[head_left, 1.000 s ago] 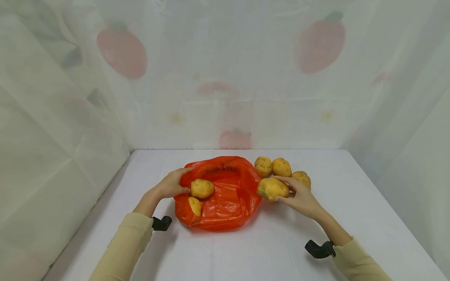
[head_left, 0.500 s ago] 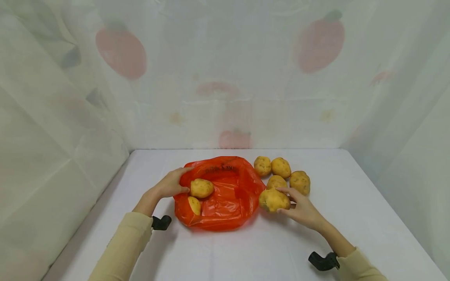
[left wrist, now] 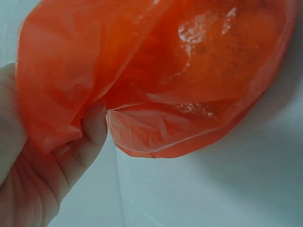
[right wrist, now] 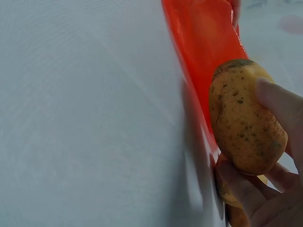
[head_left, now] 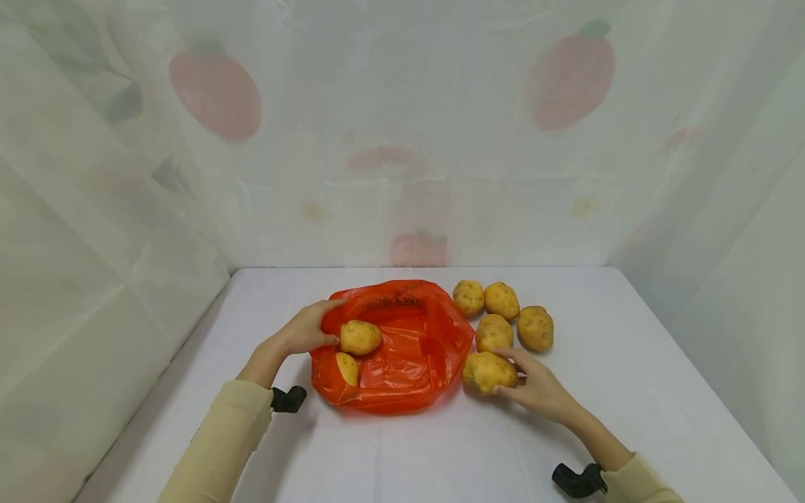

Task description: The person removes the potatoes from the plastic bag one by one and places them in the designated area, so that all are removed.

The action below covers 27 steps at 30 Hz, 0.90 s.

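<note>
A red plastic bag lies with its mouth spread wide, two potatoes inside: one whole, the other potato partly covered by the bag's wall. My left hand grips the bag's left rim; in the left wrist view, the thin film bunches between thumb and fingers. To the right of the bag, my right hand holds a large yellow potato between thumb and fingers. The right wrist view has this speckled potato close over the tabletop, overlapping the bag and another potato behind.
Several potatoes rest on the white table right of the bag: two at the back, one potato farther right, and one potato just behind the held one. A pale curtain rises along the table's back edge.
My right hand has brought its potato toward the front of the table and lower, uncovering the potato behind it. The left hand stays on the bag's rim.
</note>
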Available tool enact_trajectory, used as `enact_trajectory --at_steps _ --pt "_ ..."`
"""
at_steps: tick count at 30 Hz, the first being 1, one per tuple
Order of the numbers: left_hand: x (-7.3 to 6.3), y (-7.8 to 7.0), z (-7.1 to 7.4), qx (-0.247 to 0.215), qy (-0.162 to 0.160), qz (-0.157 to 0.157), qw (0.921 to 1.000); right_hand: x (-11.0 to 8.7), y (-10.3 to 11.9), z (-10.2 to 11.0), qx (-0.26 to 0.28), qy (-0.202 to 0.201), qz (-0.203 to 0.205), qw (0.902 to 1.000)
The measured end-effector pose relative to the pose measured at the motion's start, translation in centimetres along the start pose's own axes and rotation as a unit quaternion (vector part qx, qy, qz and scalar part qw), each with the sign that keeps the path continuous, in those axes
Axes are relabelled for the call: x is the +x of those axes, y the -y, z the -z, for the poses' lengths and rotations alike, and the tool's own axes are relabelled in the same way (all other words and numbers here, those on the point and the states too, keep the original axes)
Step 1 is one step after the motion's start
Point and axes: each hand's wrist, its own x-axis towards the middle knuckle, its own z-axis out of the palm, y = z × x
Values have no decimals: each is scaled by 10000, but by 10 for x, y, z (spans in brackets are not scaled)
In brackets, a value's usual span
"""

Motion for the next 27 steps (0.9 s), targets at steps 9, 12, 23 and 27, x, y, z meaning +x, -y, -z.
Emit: enact_trajectory --at_steps 9,12,23,27 --pt "1 2 -1 -17 -17 -44 10000 -1 2 -7 -233 -146 171 9995" --pt "1 2 -1 -31 -16 -35 10000 0 0 -8 -244 -152 193 9994" --pt "2 3 -1 -41 -6 -14 10000 1 -2 -17 -573 -395 460 9965" --pt "2 4 -2 -63 10 -22 10000 2 -2 -19 -721 -452 483 9952"
